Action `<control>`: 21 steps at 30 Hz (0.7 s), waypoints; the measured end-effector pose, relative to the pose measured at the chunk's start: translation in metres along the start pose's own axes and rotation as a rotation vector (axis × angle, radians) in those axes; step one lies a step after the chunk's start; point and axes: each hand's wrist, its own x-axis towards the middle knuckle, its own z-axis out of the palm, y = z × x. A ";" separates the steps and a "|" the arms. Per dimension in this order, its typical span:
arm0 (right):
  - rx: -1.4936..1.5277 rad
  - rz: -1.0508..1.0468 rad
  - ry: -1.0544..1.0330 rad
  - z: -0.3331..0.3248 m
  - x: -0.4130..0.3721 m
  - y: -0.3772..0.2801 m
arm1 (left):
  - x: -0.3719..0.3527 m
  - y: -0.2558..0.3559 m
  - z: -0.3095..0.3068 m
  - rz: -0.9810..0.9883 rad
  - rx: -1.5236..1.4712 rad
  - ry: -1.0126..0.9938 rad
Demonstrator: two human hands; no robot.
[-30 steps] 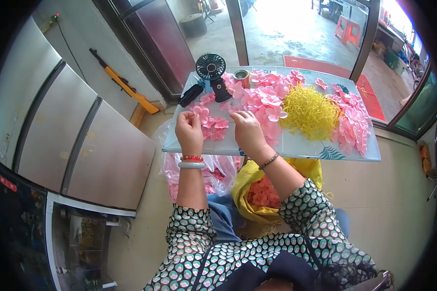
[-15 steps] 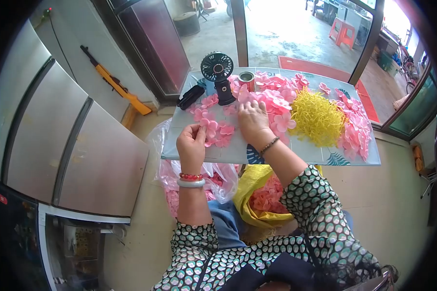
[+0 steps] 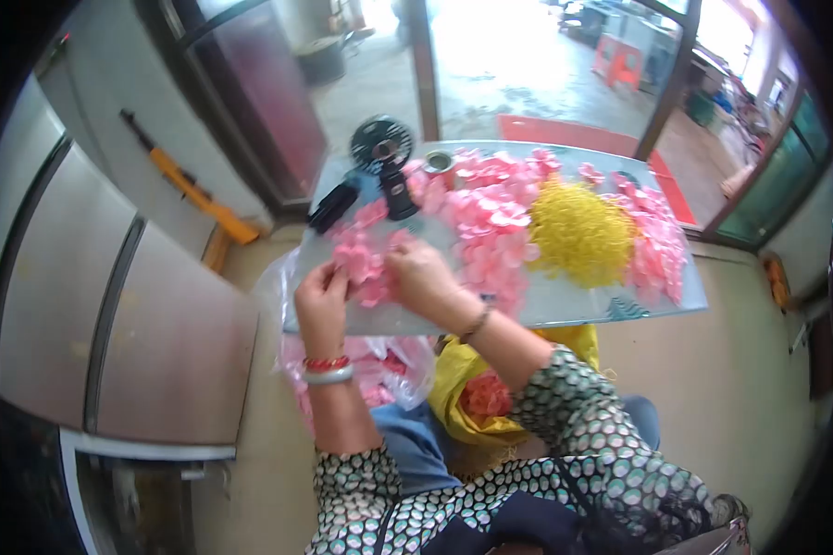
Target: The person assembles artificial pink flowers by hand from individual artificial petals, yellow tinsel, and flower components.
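Note:
My left hand point(image 3: 322, 305) is closed in a pinch at a pink artificial flower point(image 3: 354, 262), over the left part of the glass-topped table point(image 3: 574, 314). Close to its right is my right hand point(image 3: 426, 279), fingers curled together and slightly blurred. Pink shows by its fingertips, but what they hold is not clear. Several loose pink flowers point(image 3: 372, 294) lie under and around both hands. A larger heap of pink flower pieces point(image 3: 491, 236) spreads across the middle of the table. To its right sits a pile of thin yellow strands point(image 3: 583, 233).
A small black fan point(image 3: 396, 190), a black oblong object point(image 3: 333, 207) and an open can point(image 3: 440, 166) stand behind my hands. More pink pieces point(image 3: 657, 245) lie at the right. Below the table are a clear plastic bag point(image 3: 416, 365) and a yellow bag point(image 3: 449, 393) holding pink pieces.
My right hand has moved left and toward me, from the pink heap to beside my left hand. The left hand keeps its pinch. The whole view has shifted slightly.

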 end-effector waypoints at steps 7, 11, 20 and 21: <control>0.762 0.233 0.279 -0.030 0.014 -0.022 | -0.007 0.005 0.009 0.004 -0.181 -0.047; 1.186 0.457 0.125 -0.017 0.005 -0.003 | -0.010 0.010 0.028 -0.039 -0.239 -0.126; 1.521 0.471 0.286 -0.012 0.004 0.006 | -0.004 -0.003 0.010 -0.005 -0.151 -0.071; 1.560 0.448 0.251 -0.011 0.006 0.006 | -0.002 -0.005 0.011 0.012 -0.179 -0.060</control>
